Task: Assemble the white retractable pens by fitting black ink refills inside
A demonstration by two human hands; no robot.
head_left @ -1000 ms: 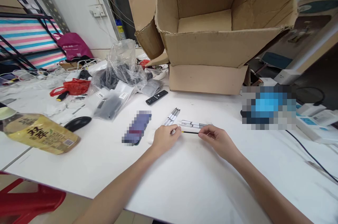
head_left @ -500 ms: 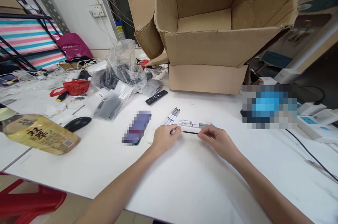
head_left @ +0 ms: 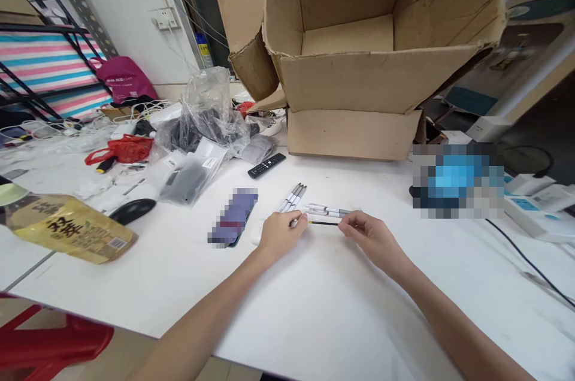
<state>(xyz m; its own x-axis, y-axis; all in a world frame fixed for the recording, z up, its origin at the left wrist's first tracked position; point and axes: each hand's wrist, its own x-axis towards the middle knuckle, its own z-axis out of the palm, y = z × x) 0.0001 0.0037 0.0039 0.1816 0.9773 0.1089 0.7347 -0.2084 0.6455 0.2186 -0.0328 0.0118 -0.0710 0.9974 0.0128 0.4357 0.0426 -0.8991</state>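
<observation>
The left hand (head_left: 281,236) and right hand (head_left: 372,241) pinch a black refill (head_left: 323,223) between them above the white table (head_left: 341,315), with white pens (head_left: 291,198) just behind and a cardboard box (head_left: 354,78) beyond.

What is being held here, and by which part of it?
Apparently a thin black pen refill: the left hand grips its yellow-marked end, and the right hand pinches its other end.

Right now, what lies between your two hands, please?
The head view shows a thin black rod, yellow-tipped, between the left hand and right hand; white pens lie just beyond.
</observation>
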